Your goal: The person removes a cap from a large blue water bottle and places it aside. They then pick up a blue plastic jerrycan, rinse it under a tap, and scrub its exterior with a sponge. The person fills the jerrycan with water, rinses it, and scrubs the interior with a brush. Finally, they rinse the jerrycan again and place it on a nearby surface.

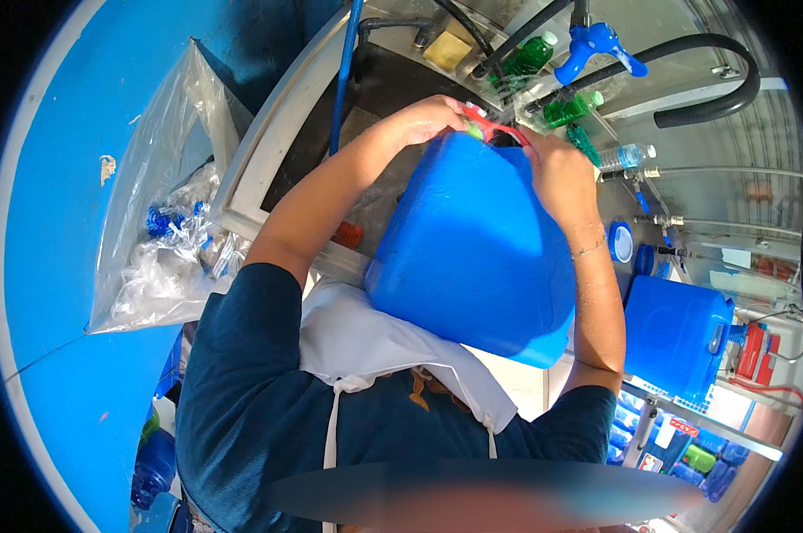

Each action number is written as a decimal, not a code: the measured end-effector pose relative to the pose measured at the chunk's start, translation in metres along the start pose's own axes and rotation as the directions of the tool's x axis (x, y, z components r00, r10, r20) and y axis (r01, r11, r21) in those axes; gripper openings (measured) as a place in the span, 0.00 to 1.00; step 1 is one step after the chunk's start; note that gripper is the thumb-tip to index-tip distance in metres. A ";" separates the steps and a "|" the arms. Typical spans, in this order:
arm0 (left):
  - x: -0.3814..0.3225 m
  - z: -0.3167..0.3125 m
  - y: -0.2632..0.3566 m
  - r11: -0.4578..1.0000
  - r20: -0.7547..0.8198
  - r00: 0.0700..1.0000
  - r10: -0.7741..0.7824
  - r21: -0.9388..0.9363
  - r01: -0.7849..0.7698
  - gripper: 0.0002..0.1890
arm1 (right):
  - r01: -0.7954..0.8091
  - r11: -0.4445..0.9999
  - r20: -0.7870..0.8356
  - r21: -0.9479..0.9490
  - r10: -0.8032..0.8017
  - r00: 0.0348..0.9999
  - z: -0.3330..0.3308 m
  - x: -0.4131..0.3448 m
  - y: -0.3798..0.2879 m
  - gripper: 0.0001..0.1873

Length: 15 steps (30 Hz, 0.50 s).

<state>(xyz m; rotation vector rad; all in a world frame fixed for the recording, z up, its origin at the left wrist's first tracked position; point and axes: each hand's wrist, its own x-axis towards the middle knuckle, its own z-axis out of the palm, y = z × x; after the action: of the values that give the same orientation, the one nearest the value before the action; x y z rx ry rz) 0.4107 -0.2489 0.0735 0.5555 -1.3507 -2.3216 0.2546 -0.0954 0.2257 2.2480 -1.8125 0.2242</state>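
Observation:
A large blue plastic water container (474, 246) stands tilted against my white apron (348, 320), over the edge of a metal sink. Beyond its far end my left hand (431, 120) pinches one side of a red plastic piece (489, 124), which may be a brush handle. On the other side of it, my right hand (561, 173) grips the piece with the thumb along the container's edge. Something light green shows beneath the red piece. The container's mouth is hidden from me. Water drops dot both forearms.
Green bottles (571, 110), a clear bottle (628, 157) and a yellow sponge (447, 51) line the sink's far side. A black hose (708, 43) curves below a blue valve handle (598, 50). Another blue container (674, 333) lies right; a clear plastic bag (168, 266) hangs left.

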 end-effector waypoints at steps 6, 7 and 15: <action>-0.007 0.009 -0.001 0.996 -0.101 0.994 0.037 0.079 -0.029 0.27 | -0.027 1.000 0.272 0.006 0.025 0.962 -0.007 0.009 -0.014 0.16; -0.006 0.010 -0.002 0.993 -0.109 0.994 0.011 0.120 0.002 0.28 | -0.089 0.996 0.277 -0.034 0.094 0.956 -0.010 0.013 -0.016 0.15; -0.005 0.012 -0.003 0.995 -0.084 0.996 -0.029 0.093 0.037 0.30 | -0.077 0.996 0.430 -0.045 0.089 0.899 -0.018 0.036 -0.016 0.15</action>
<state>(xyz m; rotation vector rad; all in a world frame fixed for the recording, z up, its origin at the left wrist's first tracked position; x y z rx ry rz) 0.4084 -0.2366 0.0773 0.6996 -1.4281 -2.2438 0.2784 -0.1210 0.2516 2.3393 -2.1066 -0.3125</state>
